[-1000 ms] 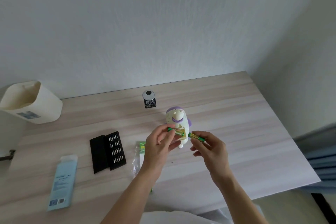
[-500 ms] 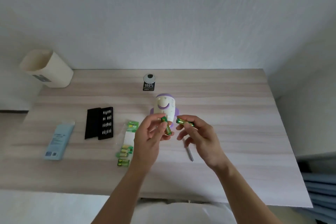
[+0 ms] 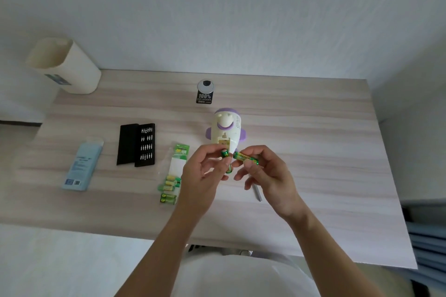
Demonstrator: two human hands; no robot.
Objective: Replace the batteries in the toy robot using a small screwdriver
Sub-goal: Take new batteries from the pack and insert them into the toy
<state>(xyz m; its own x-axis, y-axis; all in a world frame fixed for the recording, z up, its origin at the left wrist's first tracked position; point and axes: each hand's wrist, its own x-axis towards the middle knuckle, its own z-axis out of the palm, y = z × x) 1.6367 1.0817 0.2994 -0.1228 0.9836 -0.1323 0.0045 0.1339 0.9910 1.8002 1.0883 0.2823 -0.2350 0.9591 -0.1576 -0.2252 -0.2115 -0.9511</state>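
The white and purple toy robot (image 3: pixel 225 131) lies on the wooden table (image 3: pixel 313 152) with its open battery compartment facing up. Just in front of it, my left hand (image 3: pixel 205 176) pinches one green battery (image 3: pixel 225 153) upright between thumb and fingers. My right hand (image 3: pixel 265 173) holds a second green battery (image 3: pixel 245 158) lying sideways, its end almost touching the first one. A grey screwdriver (image 3: pixel 257 193) rests on the table, partly hidden under my right hand.
An opened battery pack (image 3: pixel 172 177) with several green batteries lies left of my hands. Further left are a black bit case (image 3: pixel 136 143) and a light blue packet (image 3: pixel 82 166). A cream bin (image 3: pixel 64 65) stands at the far left corner; a small black-tagged disc (image 3: pixel 205 91) lies behind the toy.
The view tilted downward, bringing the table's near edge and the battery pack into sight. Both hands drew back from the toy toward me, each still holding its battery.
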